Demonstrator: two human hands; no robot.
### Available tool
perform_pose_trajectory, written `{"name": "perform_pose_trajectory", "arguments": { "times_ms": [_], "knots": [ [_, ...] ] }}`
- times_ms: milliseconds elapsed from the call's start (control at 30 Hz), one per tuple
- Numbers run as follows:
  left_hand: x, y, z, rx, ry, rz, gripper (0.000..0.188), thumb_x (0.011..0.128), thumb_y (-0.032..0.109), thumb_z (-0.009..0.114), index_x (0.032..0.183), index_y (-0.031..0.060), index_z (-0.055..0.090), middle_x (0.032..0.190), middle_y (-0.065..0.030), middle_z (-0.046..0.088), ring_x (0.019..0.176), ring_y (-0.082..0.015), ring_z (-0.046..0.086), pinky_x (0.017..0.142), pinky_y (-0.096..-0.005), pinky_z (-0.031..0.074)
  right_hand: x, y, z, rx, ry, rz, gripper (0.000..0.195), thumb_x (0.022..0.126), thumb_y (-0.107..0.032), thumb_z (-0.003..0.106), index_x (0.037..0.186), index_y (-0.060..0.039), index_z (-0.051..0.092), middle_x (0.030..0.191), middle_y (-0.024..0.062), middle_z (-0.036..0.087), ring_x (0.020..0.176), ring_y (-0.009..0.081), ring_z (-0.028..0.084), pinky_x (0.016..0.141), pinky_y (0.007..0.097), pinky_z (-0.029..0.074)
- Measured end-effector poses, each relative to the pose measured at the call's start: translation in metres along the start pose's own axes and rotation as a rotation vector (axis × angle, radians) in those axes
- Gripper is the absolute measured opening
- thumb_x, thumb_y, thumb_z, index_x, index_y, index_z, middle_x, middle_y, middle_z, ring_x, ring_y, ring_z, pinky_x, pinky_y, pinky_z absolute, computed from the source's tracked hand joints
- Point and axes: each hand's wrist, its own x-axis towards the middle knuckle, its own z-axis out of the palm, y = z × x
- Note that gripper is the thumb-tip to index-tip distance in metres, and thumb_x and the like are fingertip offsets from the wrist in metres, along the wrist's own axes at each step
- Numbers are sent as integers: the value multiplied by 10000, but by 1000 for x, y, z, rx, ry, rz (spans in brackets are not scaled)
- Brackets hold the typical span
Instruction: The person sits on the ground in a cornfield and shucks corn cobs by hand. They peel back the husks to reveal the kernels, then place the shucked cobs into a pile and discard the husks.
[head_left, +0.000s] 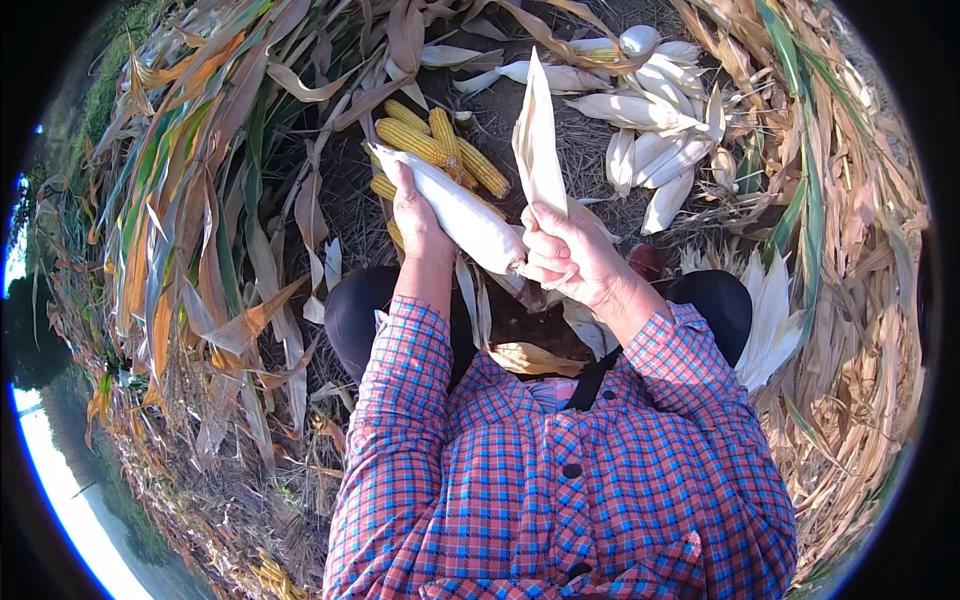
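Note:
My left hand (420, 217) holds a corn ear in pale husk (461, 214) from its left side. The ear lies at a slant, its tip up and to the left and its stalk end beside my right hand. My right hand (566, 251) is closed around a dry corn husk leaf (541, 146) that stands upright above the fist. Whether that leaf still joins the ear is hidden by my fingers. Just beyond my left hand lies a pile of bare yellow corn cobs (435, 146), partly covered by the ear.
Several ears in husk (660, 120) lie heaped at the far right. Dry corn stalks (225, 187) stand thick on the left, and more stalks (847, 247) lie along the right. Loose pale husks (769, 322) rest beside my right knee (709, 304). Straw litters the soil (495, 135).

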Motion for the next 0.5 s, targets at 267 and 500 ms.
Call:
{"name": "perform_pose_trajectory", "arguments": {
  "times_ms": [267,500],
  "knots": [
    [19,29,-2,85,-15,75,709,923,613,557,1343,50,464,1175,-170,598,1005,-317,629,872,-482,542,-21,-15,-22,-232,133,21,424,890,-461,712,985,-93,524,711,-59,434,498,6,321,460,172,283],
    [-31,-21,31,53,-161,-187,534,1026,491,387,1297,54,533,1217,-119,609,1097,-258,594,983,-432,478,21,26,-31,-571,345,-179,727,813,-365,816,1326,32,488,1159,124,630,1023,173,632,887,320,526]
  ]
}}
